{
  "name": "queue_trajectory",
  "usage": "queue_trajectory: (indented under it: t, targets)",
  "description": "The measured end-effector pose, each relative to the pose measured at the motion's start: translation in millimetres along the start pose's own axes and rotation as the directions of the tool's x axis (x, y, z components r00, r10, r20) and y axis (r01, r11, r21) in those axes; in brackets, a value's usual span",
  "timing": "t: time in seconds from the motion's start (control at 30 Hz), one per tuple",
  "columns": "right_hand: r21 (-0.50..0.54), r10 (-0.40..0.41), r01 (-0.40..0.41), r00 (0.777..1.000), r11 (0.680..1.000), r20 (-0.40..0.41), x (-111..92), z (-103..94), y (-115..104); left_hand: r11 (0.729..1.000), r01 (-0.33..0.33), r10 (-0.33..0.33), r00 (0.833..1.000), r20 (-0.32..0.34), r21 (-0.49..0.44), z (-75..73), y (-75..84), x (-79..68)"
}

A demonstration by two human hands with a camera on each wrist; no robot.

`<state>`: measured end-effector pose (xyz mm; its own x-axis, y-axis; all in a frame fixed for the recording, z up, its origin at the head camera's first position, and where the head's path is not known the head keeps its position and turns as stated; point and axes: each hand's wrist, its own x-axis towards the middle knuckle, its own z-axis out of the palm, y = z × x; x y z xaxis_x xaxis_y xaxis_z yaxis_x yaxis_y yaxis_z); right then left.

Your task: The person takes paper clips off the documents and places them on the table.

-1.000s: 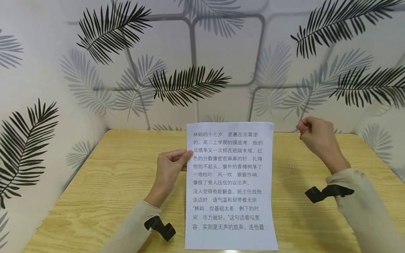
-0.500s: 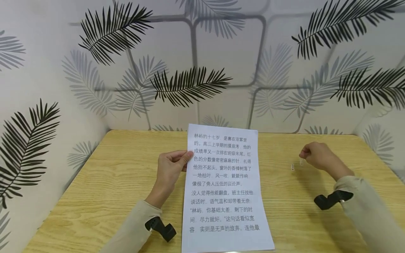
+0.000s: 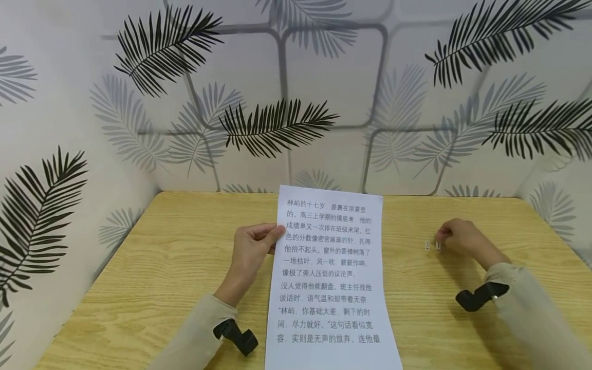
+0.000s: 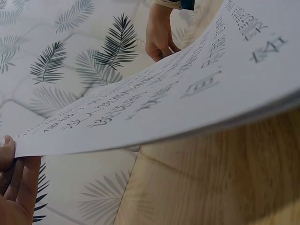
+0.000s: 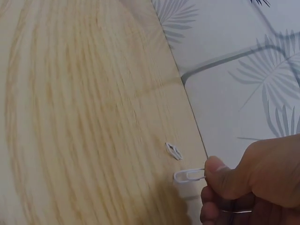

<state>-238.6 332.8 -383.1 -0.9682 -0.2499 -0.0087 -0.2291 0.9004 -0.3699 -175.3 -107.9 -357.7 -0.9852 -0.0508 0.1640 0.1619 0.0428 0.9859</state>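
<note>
My left hand (image 3: pixel 252 252) pinches the left edge of printed white paper sheets (image 3: pixel 330 267) between thumb and fingers; the sheets stand tilted up over the table. In the left wrist view the near edge of the sheets (image 4: pixel 211 129) looks layered and the paper bows. At the right, my right hand (image 3: pixel 467 241) pinches one end of a white paper clip (image 5: pixel 190 176) between thumb and index finger, low over the table. A second white paper clip (image 5: pixel 173 151) lies on the table just beside it. The other fingers of the right hand (image 5: pixel 253 183) are curled under.
A wood-grain table (image 3: pixel 176 246) spans the view, its back edge against a wall (image 3: pixel 330 77) with a leaf pattern. Black straps with camera mounts sit on both wrists, the left mount (image 3: pixel 240 336) near the paper's lower left.
My right hand has come down from near the table's back edge to the paper clip on the table, bringing the held clip beside it. The sheets have leaned and shifted slightly in my left hand's grip.
</note>
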Motion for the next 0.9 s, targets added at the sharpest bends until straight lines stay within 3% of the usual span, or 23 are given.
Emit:
queue_trajectory:
  t: [0.57,0.9]
  targets:
    - [0.040,0.050,-0.050,0.999,0.998,0.021,2,8.2,-3,1.000,0.001,-0.001,1.000,0.011,0.005,0.7,-1.4,-0.5]
    - [0.069,0.036,-0.030,0.996,0.997,-0.080,-2,13.0,-1,1.000,0.000,0.000,1.000,0.022,0.003,0.7,-2.6,0.4]
